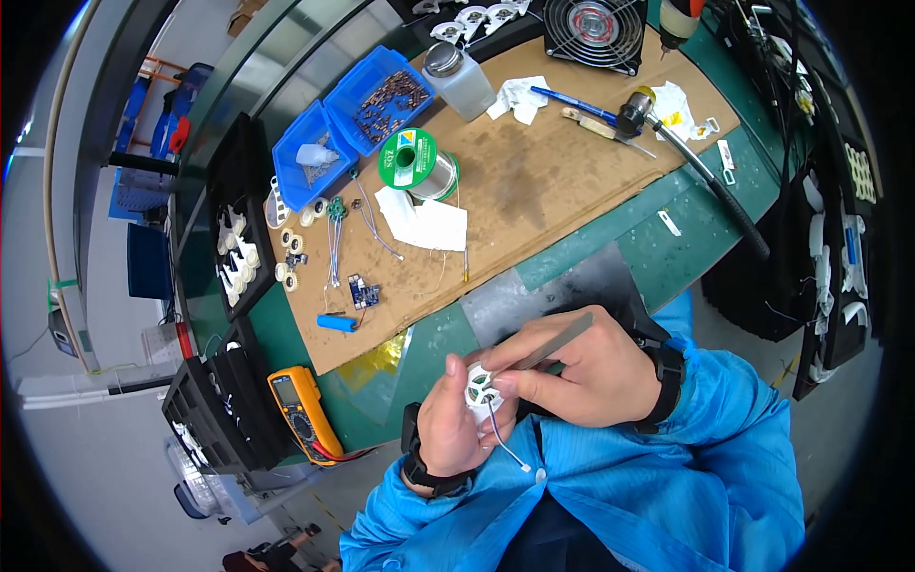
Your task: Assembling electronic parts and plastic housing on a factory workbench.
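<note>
Close to my body, my left hand [446, 431] is closed around a small white round plastic housing [475, 405] with green showing in its openings. A thin cable [502, 443] with a white plug at its end hangs down from that housing. My right hand [605, 379] pinches grey metal tweezers [564, 339], whose tail end points up and away to the right. The tweezer tips are hidden by my right fingers, which rest at the upper right rim of the housing. Both hands are in front of the table's near edge.
On the brown cardboard [515, 181] stand a solder spool [408, 160], a pump bottle [462, 84] and two blue bins [372, 91]. A hammer [707, 179] overhangs the right edge. A yellow multimeter [303, 415] lies left, near a blue circuit board [362, 292]. A fan [596, 29] stands behind.
</note>
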The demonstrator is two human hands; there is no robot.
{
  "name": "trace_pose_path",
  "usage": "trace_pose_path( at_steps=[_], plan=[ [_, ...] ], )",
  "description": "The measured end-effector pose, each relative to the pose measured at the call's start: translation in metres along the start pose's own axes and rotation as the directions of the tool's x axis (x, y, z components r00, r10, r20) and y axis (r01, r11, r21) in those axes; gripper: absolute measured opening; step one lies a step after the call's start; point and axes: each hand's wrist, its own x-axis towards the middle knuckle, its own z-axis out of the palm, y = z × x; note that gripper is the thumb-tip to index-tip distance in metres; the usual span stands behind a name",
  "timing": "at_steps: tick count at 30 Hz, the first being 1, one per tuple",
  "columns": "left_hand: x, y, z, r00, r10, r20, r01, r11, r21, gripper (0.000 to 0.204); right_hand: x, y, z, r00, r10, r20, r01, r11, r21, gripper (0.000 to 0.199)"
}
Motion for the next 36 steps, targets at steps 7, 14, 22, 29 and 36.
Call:
trace_pose_path(
  at_steps=[7, 14, 22, 29, 36],
  plan=[
    [0.000, -0.002, -0.005, 0.997, 0.044, 0.065, -0.030, 0.979, -0.200, 0.068, -0.006, -0.010, 0.005, 0.991, -0.102, -0.087, 0.093, 0.991, -0.101, 0.021],
    [-0.003, 0.001, -0.005, 0.995, 0.032, 0.090, -0.014, 0.981, -0.193, 0.068, -0.004, -0.015, 0.005, 0.985, -0.167, -0.037, 0.159, 0.976, -0.151, 0.023],
    [-0.008, 0.003, 0.006, 1.000, 0.015, -0.021, -0.018, 0.987, -0.157, 0.075, -0.005, -0.014, 0.008, 0.951, -0.306, 0.040, 0.305, 0.914, -0.267, 0.023],
    [-0.009, -0.007, -0.003, 0.998, -0.050, -0.024, 0.045, 0.983, -0.179, 0.071, -0.004, -0.006, 0.002, 0.954, -0.240, 0.179, 0.284, 0.913, -0.292, 0.017],
    [-0.007, -0.001, -0.006, 0.998, -0.043, 0.053, 0.045, 0.998, -0.033, 0.063, -0.001, -0.003, -0.002, 0.991, -0.085, 0.101, 0.095, 0.990, -0.101, 0.013]
  ],
)
